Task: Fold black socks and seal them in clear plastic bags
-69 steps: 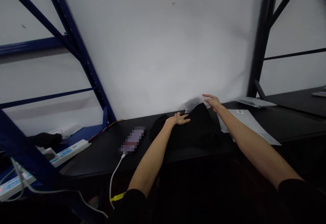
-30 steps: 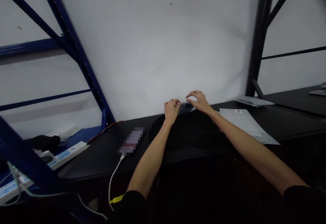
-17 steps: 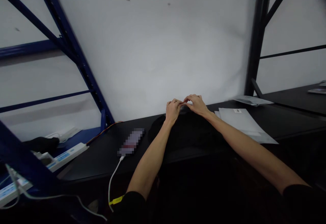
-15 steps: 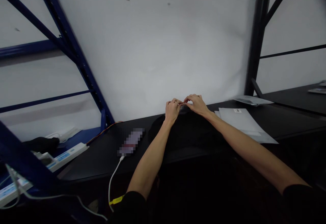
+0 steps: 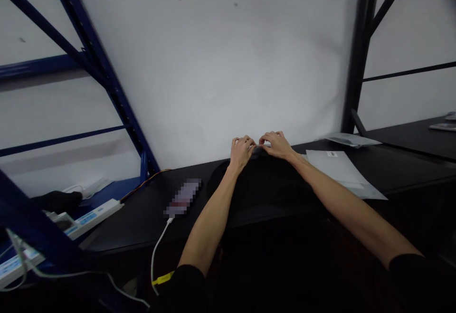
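Note:
A black, soft-looking item (image 5: 265, 182) lies on the black shelf top (image 5: 138, 218) under my forearms; its kind is too dark to make out. At its far edge, close to the wall, a small greyish piece (image 5: 260, 150) shows between my hands. My left hand (image 5: 242, 152) pinches the left end of this piece, fingers bent and thumb inward. My right hand (image 5: 276, 145) has its thumb and fingertips closed at the right end. A narrow gap separates the two sets of fingertips.
Left of my arms, a phone (image 5: 183, 198) lies plugged into a white cable (image 5: 154, 253). White power strips (image 5: 94, 218) run beside the blue rack post (image 5: 103, 71). On the right are translucent plastic bags (image 5: 333, 168) and a black post (image 5: 358, 61). A white wall (image 5: 221, 66) stands behind.
My fingertips have drawn slightly apart, and more of the greyish piece shows between them. The phone, cables and bags have stayed in place.

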Available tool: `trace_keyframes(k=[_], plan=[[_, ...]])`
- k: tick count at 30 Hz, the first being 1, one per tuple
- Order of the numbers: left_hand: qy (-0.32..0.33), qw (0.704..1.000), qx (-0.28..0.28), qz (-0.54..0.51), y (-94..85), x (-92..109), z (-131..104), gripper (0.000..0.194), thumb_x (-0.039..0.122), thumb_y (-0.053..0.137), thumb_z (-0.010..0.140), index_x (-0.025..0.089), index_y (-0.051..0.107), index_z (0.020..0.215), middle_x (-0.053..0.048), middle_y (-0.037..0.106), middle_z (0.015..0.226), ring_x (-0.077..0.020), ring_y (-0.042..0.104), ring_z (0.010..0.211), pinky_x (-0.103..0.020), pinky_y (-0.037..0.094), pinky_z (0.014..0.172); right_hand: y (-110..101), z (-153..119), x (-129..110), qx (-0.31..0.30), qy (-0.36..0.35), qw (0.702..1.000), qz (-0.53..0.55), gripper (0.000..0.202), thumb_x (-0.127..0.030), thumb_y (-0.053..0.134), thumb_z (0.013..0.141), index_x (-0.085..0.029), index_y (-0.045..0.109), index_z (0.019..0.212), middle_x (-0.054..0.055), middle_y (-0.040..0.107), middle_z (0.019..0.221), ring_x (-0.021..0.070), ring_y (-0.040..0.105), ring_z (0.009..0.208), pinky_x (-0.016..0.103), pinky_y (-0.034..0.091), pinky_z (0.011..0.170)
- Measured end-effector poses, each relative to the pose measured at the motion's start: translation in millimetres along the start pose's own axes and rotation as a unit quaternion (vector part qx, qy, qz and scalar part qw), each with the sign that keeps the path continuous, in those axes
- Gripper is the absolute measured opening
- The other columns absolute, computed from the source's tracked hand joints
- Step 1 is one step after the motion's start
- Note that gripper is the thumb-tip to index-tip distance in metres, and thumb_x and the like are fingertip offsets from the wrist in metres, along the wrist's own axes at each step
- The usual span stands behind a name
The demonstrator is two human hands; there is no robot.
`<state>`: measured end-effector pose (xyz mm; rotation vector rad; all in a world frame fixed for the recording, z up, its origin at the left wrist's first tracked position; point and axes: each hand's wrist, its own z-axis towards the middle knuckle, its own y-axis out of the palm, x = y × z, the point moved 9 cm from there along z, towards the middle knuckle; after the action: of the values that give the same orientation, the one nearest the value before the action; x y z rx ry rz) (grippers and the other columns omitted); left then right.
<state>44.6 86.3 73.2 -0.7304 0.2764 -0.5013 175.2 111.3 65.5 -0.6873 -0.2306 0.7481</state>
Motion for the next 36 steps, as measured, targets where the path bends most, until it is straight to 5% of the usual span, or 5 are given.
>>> trace_keyframes(k=[20,29,36], plan=[[-0.157,0.976,0.126,-0.077,-29.9,-66.7,-7.8,0.012,0.032,0.061,0.098,0.024,0.067,0.091,-0.002,0.066,0.100,-0.0177,0.063,0.089,-0.039,0.031,0.107,-8.1,-16.5,80.9,-0.010,0.116,0.987,-0.107,0.010,-0.027,0.056,0.094,-0.022,0.064,0.096,0.010,0.070,0.105,0.0302,0.058,0.103,0.048,0.031,0.094],[-0.167,0.978,0.116,-0.051,-28.3,-58.3,-11.3,0.013,0.024,0.055,0.097,0.024,0.065,0.106,-0.008,0.063,0.114,-0.0245,0.060,0.107,-0.042,0.033,0.106,6.4,-17.7,85.0,-0.063,0.117,0.986,0.104,0.005,-0.024,0.052,0.096,-0.021,0.054,0.099,0.009,0.067,0.105,0.0203,0.066,0.083,0.033,0.048,0.077],[-0.025,0.998,0.038,-0.039,-10.1,-9.7,-4.9,0.024,0.019,0.050,0.099,0.029,0.071,0.107,-0.006,0.060,0.121,-0.0228,0.056,0.116,-0.045,0.022,0.115,14.2,-14.7,62.5,-0.109,0.107,0.970,0.191,0.002,-0.026,0.047,0.101,-0.024,0.048,0.101,0.000,0.069,0.075,0.0198,0.070,0.073,0.030,0.049,0.072]])
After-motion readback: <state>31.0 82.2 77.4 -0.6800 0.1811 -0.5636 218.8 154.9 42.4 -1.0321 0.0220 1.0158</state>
